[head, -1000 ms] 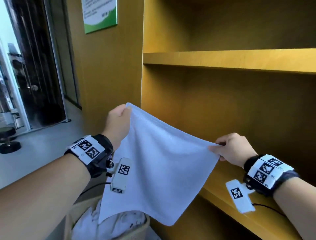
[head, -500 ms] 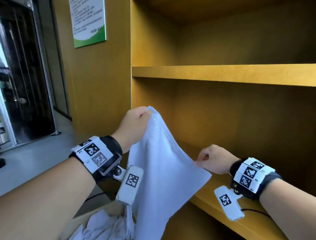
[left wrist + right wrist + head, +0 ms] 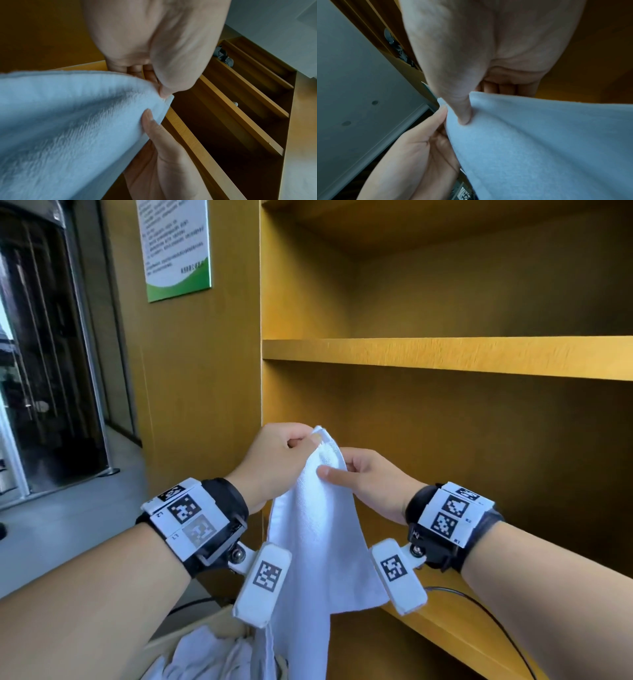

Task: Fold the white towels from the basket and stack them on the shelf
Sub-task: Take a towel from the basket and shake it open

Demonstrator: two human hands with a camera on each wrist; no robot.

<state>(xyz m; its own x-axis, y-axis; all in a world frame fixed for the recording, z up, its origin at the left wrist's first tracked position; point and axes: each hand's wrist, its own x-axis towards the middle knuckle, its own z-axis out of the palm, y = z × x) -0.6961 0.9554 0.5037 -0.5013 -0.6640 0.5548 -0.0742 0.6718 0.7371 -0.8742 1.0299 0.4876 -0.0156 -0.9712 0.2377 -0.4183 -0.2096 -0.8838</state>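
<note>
White towel (image 3: 318, 529) hanging from both pinching grips, left hand (image 3: 277, 460) and right hand (image 3: 370, 477) together at its top.

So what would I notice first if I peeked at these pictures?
Probably the white towel hanging in the middle, pinched at its top by the left hand and the right hand, close together. Behind them stands a big yellow wooden shelf. At the bottom left, more white towels are heaped in a basket.
</note>
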